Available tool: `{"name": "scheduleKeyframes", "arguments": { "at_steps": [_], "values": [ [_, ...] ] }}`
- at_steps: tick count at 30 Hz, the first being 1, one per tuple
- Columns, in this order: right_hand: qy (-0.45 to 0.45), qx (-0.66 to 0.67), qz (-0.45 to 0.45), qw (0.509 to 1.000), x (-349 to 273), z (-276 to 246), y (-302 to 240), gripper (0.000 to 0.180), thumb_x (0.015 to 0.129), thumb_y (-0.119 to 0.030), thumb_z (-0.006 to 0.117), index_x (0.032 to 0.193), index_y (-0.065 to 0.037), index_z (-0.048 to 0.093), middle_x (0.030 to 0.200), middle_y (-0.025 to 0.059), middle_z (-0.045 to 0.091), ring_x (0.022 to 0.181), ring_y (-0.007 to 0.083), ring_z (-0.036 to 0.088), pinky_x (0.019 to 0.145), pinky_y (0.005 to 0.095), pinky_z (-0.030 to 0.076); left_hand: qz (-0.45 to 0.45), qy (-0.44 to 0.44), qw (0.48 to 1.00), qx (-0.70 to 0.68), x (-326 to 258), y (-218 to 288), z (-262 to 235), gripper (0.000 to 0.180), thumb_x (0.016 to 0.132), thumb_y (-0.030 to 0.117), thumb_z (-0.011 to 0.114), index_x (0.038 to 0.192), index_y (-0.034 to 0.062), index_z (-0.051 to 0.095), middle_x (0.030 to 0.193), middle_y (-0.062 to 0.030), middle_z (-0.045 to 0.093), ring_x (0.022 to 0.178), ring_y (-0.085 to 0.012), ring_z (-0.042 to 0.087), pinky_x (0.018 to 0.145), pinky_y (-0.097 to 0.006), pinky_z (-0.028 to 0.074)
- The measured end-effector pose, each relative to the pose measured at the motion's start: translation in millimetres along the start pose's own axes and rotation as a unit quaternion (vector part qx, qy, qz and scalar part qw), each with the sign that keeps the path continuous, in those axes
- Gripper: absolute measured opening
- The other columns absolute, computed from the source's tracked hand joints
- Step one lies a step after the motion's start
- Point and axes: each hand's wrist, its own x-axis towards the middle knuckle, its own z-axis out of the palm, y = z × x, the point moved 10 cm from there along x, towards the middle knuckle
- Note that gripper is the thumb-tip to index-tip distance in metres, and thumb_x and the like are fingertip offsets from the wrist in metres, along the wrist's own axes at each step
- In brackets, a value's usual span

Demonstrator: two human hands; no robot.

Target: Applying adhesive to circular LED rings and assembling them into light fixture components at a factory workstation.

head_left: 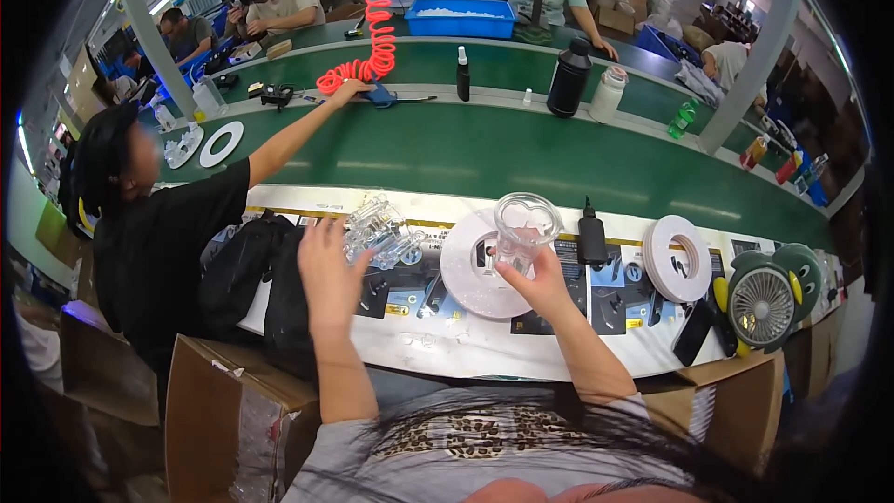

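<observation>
My right hand (540, 287) is closed on a clear plastic cup with a heart-shaped rim (527, 216). The cup is held above a white ring-shaped disc (466, 265) lying on the bench. My left hand (331, 270) has its fingers and thumb apart, right beside a cluster of clear plastic pieces (380, 231); whether it touches them is hard to make out. Close to the right of the cup stands a black squeeze bottle with a pointed nozzle (591, 237). A few small clear pieces (424, 340) lie near the bench's front edge.
To the right are a stack of white rings (649, 261), a phone (692, 333) and a small fan (762, 307). Beyond runs a green conveyor belt (559, 163). A co-worker in black (168, 233) reaches across it at left. Open cardboard boxes (200, 410) flank me.
</observation>
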Motion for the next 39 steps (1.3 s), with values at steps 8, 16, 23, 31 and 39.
{"name": "scheduleKeyframes", "arguments": {
  "at_steps": [8, 16, 23, 31, 39],
  "values": [
    [0.084, 0.219, 0.063, 0.970, -9, -15, 40, 0.042, 0.079, -0.007, 0.071, 0.114, -0.005, 0.047, 0.098, 0.0069, 0.062, 0.093, 0.0151, 0.060, 0.087, 0.0299, 0.046, -0.104, -0.103, 0.985, -0.088, -22, -64, 27, 0.066, 0.062, 0.001, 0.079, 0.123, 0.0095, 0.056, 0.107, -0.0118, 0.060, 0.101, -0.0304, 0.060, 0.087, -0.037, 0.048],
    [0.044, 0.279, 0.079, 0.956, -3, -19, 26, 0.051, 0.081, -0.009, 0.070, 0.123, -0.005, 0.042, 0.095, 0.0078, 0.064, 0.096, 0.0155, 0.061, 0.085, 0.0292, 0.046, -0.045, 0.111, 0.957, -0.263, 21, -53, -1, 0.048, 0.070, -0.006, 0.073, 0.114, -0.0004, 0.055, 0.106, -0.0069, 0.056, 0.098, -0.0156, 0.055, 0.086, -0.027, 0.045],
    [0.052, 0.278, 0.051, 0.958, -8, -27, 26, 0.055, 0.082, -0.010, 0.067, 0.129, -0.006, 0.037, 0.098, 0.0098, 0.062, 0.090, 0.0167, 0.063, 0.084, 0.0303, 0.047, 0.059, 0.323, 0.815, -0.478, 71, -23, -45, 0.035, 0.082, 0.010, 0.067, 0.113, 0.0002, 0.052, 0.108, -0.0113, 0.056, 0.101, -0.0222, 0.056, 0.095, -0.035, 0.043],
    [0.020, 0.181, 0.055, 0.982, -9, -15, 9, 0.051, 0.085, -0.010, 0.065, 0.128, -0.001, 0.039, 0.103, 0.0101, 0.058, 0.084, 0.0160, 0.065, 0.079, 0.0304, 0.050, -0.166, 0.052, 0.493, -0.853, 135, -49, 63, 0.032, 0.090, 0.015, 0.060, 0.118, 0.0032, 0.050, 0.115, -0.0167, 0.057, 0.110, -0.0315, 0.055, 0.095, -0.046, 0.046],
    [-0.013, 0.099, 0.077, 0.992, -12, -10, 14, 0.059, 0.082, -0.026, 0.071, 0.134, -0.009, 0.047, 0.077, 0.0078, 0.069, 0.075, 0.0126, 0.067, 0.082, 0.0297, 0.046, -0.105, -0.121, 0.582, -0.798, 136, 42, 47, 0.026, 0.093, 0.014, 0.058, 0.113, -0.0014, 0.055, 0.101, -0.0134, 0.063, 0.104, -0.0296, 0.060, 0.091, -0.042, 0.049]
  ]
}}
